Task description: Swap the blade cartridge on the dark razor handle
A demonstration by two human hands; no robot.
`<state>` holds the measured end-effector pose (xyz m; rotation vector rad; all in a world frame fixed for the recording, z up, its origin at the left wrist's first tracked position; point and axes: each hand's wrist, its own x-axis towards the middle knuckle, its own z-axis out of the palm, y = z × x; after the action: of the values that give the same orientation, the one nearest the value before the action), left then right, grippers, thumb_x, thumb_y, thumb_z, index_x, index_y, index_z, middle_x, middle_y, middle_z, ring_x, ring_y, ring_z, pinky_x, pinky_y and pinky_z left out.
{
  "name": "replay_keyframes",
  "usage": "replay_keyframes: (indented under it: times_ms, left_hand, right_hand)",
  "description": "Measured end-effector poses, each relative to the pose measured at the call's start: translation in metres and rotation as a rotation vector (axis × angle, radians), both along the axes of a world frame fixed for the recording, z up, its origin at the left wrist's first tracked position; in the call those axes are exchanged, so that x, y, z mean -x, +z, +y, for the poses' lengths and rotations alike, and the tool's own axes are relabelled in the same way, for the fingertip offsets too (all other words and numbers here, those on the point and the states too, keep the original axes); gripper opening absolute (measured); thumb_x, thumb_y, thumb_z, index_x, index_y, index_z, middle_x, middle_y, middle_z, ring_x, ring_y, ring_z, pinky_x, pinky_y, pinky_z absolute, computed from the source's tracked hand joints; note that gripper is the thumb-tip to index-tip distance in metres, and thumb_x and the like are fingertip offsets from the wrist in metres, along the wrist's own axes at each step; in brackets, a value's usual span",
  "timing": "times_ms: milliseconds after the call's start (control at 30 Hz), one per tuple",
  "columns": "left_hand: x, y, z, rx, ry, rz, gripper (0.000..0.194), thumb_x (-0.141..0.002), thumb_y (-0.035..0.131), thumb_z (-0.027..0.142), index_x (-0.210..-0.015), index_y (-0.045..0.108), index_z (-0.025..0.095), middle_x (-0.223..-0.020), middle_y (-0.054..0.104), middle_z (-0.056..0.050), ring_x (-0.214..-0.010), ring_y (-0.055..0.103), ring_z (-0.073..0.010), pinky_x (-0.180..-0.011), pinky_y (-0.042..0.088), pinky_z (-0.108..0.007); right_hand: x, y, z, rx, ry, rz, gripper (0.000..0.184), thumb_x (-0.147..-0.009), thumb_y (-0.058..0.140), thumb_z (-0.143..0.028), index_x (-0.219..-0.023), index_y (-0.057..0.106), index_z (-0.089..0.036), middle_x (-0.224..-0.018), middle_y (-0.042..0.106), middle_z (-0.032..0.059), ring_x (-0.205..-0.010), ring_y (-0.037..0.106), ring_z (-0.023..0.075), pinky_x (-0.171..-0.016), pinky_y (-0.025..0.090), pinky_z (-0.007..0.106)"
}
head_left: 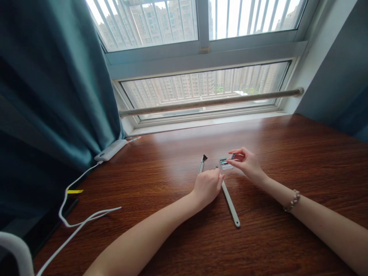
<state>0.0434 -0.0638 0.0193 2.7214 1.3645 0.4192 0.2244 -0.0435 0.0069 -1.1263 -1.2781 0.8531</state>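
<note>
A dark reddish-brown wood-grain table point(267, 245) spreads across the scene, running up to a window point(161, 53) with vertical bars and high-rise buildings beyond. A teal curtain point(57, 76) hangs at the far left. A pale round rail point(218, 102) crosses the lower window pane. On the left, a white cable point(61, 203) curves along the table up to a white rectangular device point(110, 150) at the curtain's foot.

The left hand point(207, 186) is near the middle of the table, its fingers curled closed on the upper part of a slim pale handle point(230, 204). The right hand point(244, 163), farther right, is closed in a thumb-and-fingertip pinch. The pale handle slants toward the near right, where its end has a small hole; a small head shows just beyond the left fingers. A metal-shafted tool with a dark head point(204, 157) points away from behind the left hand; whether that hand holds it cannot be told. A beaded bracelet point(295, 197) circles the right wrist. Between the two hands sits a small clear case point(227, 167) with dark and teal pieces inside. A yellow strip point(75, 191) shows at the left. Smallest is a dark piece point(232, 156), gripped by the right fingertips just beside the case.
</note>
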Motion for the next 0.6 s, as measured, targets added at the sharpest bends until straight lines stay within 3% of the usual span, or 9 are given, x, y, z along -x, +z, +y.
replay_keyframes:
  times_ms: [167, 300, 400, 500, 600]
  left_hand:
    - [-0.006, 0.003, 0.016, -0.079, -0.066, -0.200, 0.017, -0.082, 0.045, 0.029, -0.093, 0.048, 0.016, -0.094, 0.056, -0.008, -0.094, 0.050, -0.0202, -0.082, 0.040, -0.033]
    - [-0.020, -0.001, 0.036, -0.088, -0.144, -0.181, 0.046, -0.072, 0.059, 0.032, -0.111, 0.041, 0.014, -0.117, 0.047, -0.013, -0.120, 0.033, -0.0246, -0.099, 0.028, -0.041]
    - [-0.028, -0.007, 0.050, -0.054, -0.103, -0.105, 0.055, -0.068, 0.062, 0.041, -0.111, 0.042, 0.013, -0.118, 0.047, -0.014, -0.126, 0.024, -0.0283, -0.102, 0.020, -0.048]
    - [-0.032, -0.013, 0.057, 0.020, -0.066, -0.048, 0.044, -0.070, 0.059, 0.044, -0.102, 0.048, 0.015, -0.113, 0.051, -0.012, -0.126, 0.024, -0.0299, -0.099, 0.017, -0.056]
    - [-0.032, -0.017, 0.059, 0.058, -0.081, -0.048, 0.035, -0.073, 0.056, 0.043, -0.097, 0.051, 0.017, -0.113, 0.052, -0.010, -0.127, 0.025, -0.0280, -0.098, 0.014, -0.059]
  right_hand:
    - [0.005, 0.009, -0.006, -0.128, 0.042, 0.035, 0.036, -0.063, 0.070, -0.031, -0.091, 0.051, -0.019, -0.117, 0.048, 0.0082, -0.077, 0.063, 0.0157, -0.071, 0.054, 0.032]
    - [0.006, 0.013, -0.008, -0.170, 0.064, 0.011, 0.035, -0.066, 0.069, -0.028, -0.096, 0.053, -0.021, -0.119, 0.045, 0.0073, -0.077, 0.062, 0.0142, -0.075, 0.052, 0.031]
    - [0.004, 0.013, -0.008, -0.147, 0.047, -0.032, 0.038, -0.065, 0.069, -0.029, -0.100, 0.054, -0.021, -0.108, 0.053, 0.0066, -0.078, 0.061, 0.0159, -0.072, 0.052, 0.031]
    - [0.003, 0.014, -0.009, -0.139, 0.029, -0.089, 0.040, -0.065, 0.069, -0.031, -0.101, 0.055, -0.021, -0.090, 0.059, 0.0044, -0.077, 0.059, 0.0170, -0.071, 0.051, 0.031]
    - [0.004, 0.016, -0.010, -0.178, 0.011, -0.166, 0.037, -0.065, 0.069, -0.032, -0.099, 0.057, -0.021, -0.087, 0.060, 0.0041, -0.075, 0.058, 0.0168, -0.068, 0.050, 0.030]
